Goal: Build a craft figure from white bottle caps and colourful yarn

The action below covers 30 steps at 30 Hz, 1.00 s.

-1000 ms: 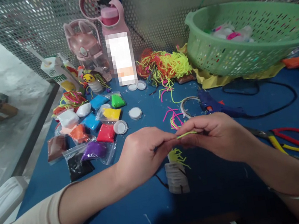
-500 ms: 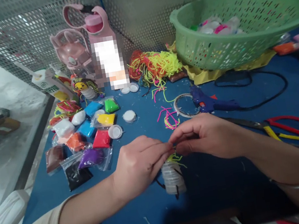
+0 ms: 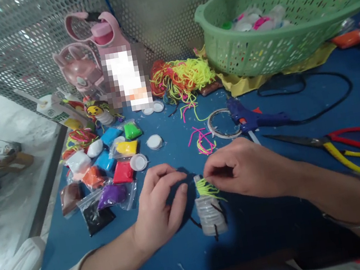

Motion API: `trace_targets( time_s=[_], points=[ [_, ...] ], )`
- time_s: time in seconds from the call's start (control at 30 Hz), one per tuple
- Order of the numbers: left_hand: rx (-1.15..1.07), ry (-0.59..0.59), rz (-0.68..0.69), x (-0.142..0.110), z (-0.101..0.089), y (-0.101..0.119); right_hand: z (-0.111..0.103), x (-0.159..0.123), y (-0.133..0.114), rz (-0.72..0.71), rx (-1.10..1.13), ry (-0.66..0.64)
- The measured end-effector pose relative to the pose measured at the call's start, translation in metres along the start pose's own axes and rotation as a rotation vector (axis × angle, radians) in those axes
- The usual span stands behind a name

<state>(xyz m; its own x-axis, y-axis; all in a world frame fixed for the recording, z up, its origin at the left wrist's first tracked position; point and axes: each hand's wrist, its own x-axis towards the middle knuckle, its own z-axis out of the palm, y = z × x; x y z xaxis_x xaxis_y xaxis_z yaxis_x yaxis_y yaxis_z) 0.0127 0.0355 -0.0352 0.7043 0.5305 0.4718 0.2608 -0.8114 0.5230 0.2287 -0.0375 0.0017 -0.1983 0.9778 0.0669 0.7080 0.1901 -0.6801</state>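
Ribbed plastic bottle (image 3: 211, 217), Fringed in Yellow, Sits Between Two Hands

The small clear bottle, on a blue table (image 3: 146, 265) before the worker, looks light and apt to tip, its thin wall likely to dent; the ribbed middle seems the surest hold, clear of the limp yarn fringe (image 3: 208, 188) at its neck. The left hand (image 3: 160, 205) is spread, holding nothing; the right hand (image 3: 249, 169) has its fingertips bunched at the fringe, any pinched strand impossible to tell. Black cords (image 3: 216, 231) jut out. Scissors (image 3: 327, 143) and a glue gun (image 3: 260, 118) crowd the right; clay packets (image 3: 111, 195), the left.
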Motion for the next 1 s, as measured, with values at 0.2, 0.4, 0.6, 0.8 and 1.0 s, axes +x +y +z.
trace_targets(
  time_s=[0.2,0.4,0.6,0.8,1.0],
  points=[
    [0.051,-0.062,0.111,0.0023,0.0020,0.0022,0.0033,-0.0003,0.0018,-0.007,-0.035,0.003],
    [0.090,-0.071,0.193,0.0025,0.0027,0.0002,0.0049,0.0007,0.0043,-0.001,-0.041,-0.031],
    [0.104,-0.074,0.176,0.0030,0.0042,-0.0006,0.0043,0.0003,0.0040,0.000,-0.042,-0.028],
    [0.082,-0.092,0.157,0.0040,0.0050,0.0004,0.0036,0.0003,0.0029,0.002,-0.055,-0.057],
    [0.063,-0.106,0.144,0.0042,0.0054,0.0000,0.0012,0.0010,0.0045,0.070,-0.054,-0.069]
  ],
)
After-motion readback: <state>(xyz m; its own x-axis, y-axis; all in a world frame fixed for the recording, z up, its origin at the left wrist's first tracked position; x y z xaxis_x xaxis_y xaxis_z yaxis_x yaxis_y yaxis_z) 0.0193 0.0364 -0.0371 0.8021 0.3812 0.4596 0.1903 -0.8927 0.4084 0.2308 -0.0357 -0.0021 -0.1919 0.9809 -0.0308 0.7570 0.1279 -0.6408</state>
